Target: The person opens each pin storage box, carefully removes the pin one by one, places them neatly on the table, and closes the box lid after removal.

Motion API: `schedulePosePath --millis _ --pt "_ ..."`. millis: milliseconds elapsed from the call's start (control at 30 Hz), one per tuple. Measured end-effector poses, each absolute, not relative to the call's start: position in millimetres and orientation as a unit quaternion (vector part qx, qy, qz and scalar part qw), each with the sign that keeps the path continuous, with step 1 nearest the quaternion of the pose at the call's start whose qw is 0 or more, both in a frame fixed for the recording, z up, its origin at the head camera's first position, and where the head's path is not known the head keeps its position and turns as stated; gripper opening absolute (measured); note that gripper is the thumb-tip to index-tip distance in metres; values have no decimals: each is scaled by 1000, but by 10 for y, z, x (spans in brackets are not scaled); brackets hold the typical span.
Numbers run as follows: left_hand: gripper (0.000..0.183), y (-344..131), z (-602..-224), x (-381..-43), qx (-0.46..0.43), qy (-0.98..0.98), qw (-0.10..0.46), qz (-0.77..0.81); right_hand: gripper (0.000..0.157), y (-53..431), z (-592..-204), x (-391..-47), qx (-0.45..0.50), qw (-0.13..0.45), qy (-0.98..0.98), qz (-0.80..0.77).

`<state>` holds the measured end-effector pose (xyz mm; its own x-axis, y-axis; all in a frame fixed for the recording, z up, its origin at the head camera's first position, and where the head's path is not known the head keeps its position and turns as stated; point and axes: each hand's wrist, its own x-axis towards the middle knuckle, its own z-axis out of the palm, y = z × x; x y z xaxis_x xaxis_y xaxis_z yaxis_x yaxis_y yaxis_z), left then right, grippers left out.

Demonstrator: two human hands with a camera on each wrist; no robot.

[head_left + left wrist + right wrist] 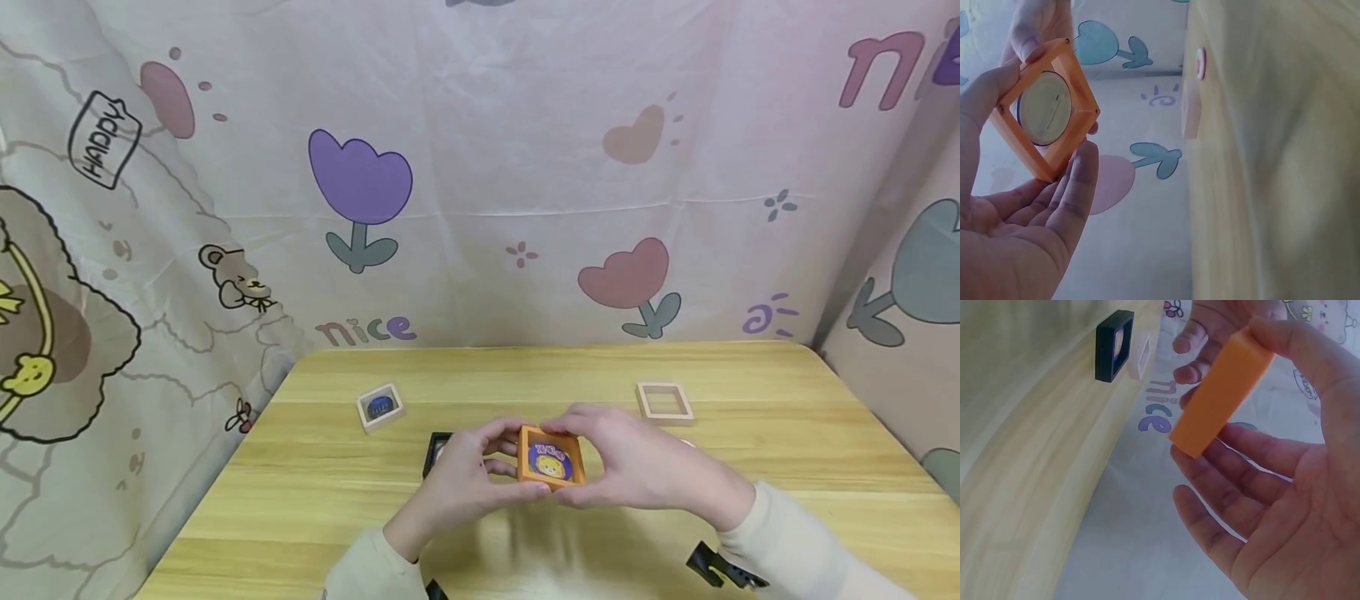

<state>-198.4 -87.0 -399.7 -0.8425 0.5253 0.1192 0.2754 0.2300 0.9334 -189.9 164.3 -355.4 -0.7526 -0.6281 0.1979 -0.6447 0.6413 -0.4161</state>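
Note:
An orange square frame (579, 457) is held above the table between both hands. Inside it sits a round pin badge (550, 461) with a yellow cartoon face on purple. The badge's pale back and pin show in the left wrist view. My left hand (467, 472) grips the frame's left side, thumb at the near edge and fingers at the far edge. From the other side my right hand (637, 462) pinches it the same way. In the right wrist view the frame (1219, 394) shows a plain orange side wall, between thumb and fingertips.
A black frame (1105, 350) stands behind the left hand, partly hidden in the head view. Further back left lies a pale frame (363, 414) with a blue badge (380, 407). Back right is another pale frame (667, 419). A small round badge (1201, 63) lies near it.

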Motion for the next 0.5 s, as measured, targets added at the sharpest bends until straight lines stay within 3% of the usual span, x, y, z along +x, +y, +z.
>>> schedulePosePath --millis 500 --pt "61 -832 -4124 -1865 249 781 121 559 56 1628 -3616 -1839 357 11 -907 223"
